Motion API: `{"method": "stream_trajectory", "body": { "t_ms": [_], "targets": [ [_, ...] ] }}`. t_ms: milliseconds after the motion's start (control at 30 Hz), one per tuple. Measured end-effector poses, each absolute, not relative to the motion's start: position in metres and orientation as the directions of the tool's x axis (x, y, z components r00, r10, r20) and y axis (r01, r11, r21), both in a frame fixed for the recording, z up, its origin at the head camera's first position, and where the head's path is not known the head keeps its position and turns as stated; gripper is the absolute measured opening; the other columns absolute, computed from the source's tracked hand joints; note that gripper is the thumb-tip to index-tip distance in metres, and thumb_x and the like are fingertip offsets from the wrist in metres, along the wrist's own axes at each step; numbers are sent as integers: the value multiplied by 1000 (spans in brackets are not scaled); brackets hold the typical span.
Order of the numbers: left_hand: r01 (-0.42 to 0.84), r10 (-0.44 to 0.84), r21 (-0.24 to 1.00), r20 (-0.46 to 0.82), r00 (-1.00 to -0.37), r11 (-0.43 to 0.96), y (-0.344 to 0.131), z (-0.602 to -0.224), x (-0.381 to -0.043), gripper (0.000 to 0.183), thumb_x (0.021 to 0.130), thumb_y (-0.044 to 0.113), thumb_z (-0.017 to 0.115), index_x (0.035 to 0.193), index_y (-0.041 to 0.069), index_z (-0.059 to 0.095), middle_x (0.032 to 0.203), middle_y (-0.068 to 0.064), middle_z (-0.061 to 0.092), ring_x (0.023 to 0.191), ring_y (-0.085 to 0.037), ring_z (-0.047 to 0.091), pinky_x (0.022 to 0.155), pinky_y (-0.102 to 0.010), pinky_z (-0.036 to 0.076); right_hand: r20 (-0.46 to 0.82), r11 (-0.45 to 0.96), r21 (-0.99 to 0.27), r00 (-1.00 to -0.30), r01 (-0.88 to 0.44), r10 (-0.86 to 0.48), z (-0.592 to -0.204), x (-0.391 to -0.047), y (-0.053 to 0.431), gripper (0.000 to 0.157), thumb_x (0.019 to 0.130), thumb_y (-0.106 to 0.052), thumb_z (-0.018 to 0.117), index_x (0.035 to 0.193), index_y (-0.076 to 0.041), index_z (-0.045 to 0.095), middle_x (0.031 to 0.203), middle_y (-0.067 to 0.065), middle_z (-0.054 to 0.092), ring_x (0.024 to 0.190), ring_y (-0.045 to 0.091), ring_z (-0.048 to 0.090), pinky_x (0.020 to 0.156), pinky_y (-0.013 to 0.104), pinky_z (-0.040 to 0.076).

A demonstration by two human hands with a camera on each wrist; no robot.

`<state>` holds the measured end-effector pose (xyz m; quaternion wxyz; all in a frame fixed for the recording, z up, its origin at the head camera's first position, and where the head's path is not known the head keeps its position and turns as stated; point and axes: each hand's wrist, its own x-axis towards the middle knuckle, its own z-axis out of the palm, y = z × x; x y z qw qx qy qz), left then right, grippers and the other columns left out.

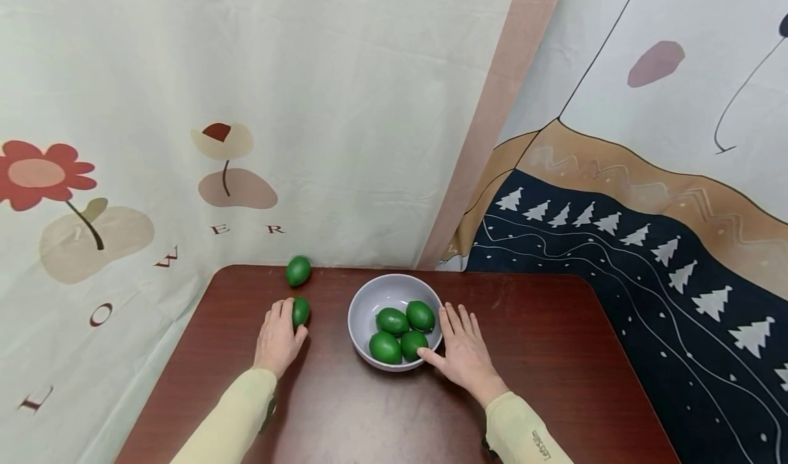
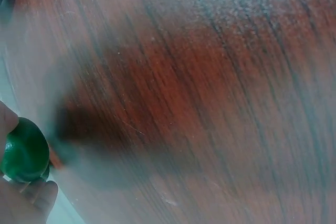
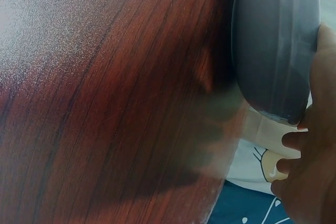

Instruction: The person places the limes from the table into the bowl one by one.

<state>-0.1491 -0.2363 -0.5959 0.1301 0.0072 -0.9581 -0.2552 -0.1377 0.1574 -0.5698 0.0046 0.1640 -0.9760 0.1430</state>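
Note:
My left hand holds a green lime between thumb and fingers, left of the bowl. In the left wrist view, the held lime shows at the left edge between the fingertips. Another lime lies just beyond it, near the table's far edge. A grey bowl stands in the middle with several limes inside. My right hand rests against the bowl's right side, fingers extended and thumb over the rim. The right wrist view shows the bowl's outer wall beside those fingers.
A dark reddish-brown wooden table with rounded far corners carries everything. Behind it hangs a pale curtain printed with flowers and letters. To the right is a cloth with trees and hills.

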Motion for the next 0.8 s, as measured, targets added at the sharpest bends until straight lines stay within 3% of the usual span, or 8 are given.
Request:
{"method": "stream_trajectory", "body": {
  "t_ms": [800],
  "targets": [
    [80, -67, 509, 265, -962, 857, -219, -583, -147, 59, 84, 9, 71, 138, -3, 50, 133, -25, 51, 114, -44, 51, 91, -58, 49, 42, 910, -259, -945, -324, -324, -569, -138, 158, 102, 92, -72, 57, 161, -2, 32, 167, 19, 30, 155, 42, 22, 126, 57, 16]
  ]
}}
